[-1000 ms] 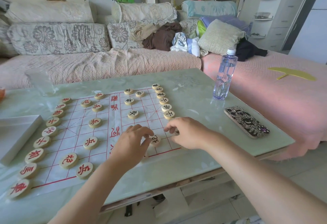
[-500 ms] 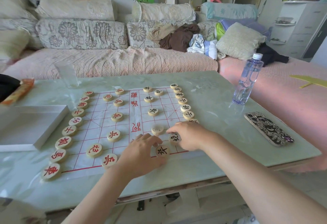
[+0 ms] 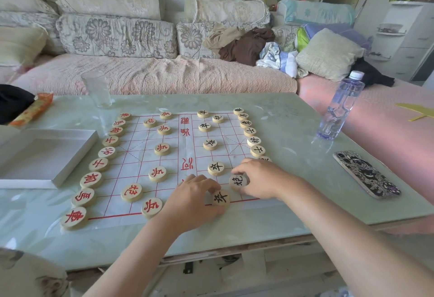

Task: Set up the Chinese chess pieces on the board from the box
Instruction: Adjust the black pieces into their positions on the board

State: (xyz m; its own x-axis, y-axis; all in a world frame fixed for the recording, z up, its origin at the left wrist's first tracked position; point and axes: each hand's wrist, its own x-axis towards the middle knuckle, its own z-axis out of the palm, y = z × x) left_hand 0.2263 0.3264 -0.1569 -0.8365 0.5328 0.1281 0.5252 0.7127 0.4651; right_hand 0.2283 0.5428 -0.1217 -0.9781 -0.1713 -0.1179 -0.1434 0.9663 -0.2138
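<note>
A white paper chess board (image 3: 187, 146) with red lines lies on the green table. Red-lettered wooden pieces (image 3: 162, 149) fill its left half and black-lettered pieces (image 3: 210, 144) its right half. My left hand (image 3: 195, 200) pinches a black soldier piece (image 3: 221, 197) on the board's near red edge line. My right hand (image 3: 260, 178) holds a black cannon piece (image 3: 239, 182) just right of it, fingers curled round its rim. Another black soldier (image 3: 216, 168) stands free just beyond both hands. The white box (image 3: 58, 155) lies open at the left.
A water bottle (image 3: 339, 106) stands at the far right of the table, a patterned phone (image 3: 366, 174) lies near the right edge, a clear glass (image 3: 97, 88) stands at the far left, and a snack packet (image 3: 32, 111) lies beside it. A sofa runs behind.
The camera has shifted so the board sits more centred. A black soldier now stands free beyond my hands, and my left hand has settled on the soldier at the near edge line.
</note>
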